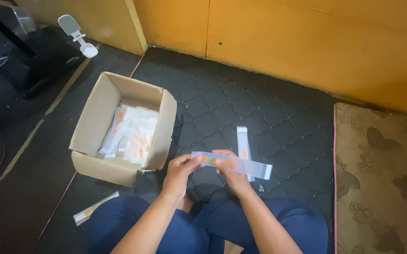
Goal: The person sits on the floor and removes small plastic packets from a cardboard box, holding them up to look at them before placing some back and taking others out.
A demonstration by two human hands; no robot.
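Both hands hold one long, narrow clear plastic packet (253, 167) with orange print, level above my lap. My left hand (181, 170) pinches its left end. My right hand (229, 170) grips it near the middle from below, thumb on top. A second packet of the same kind (243, 141) lies on the black quilted mat just beyond my right hand. To the left stands an open cardboard box (88, 134) with several such packets (133, 134) piled inside.
One more packet (94, 208) lies on the mat by my left knee. A brown patterned mat (382, 178) adjoins on the right. An orange wall (307, 42) runs behind. A white phone stand (76, 34) and dark furniture (34, 56) sit at the upper left.
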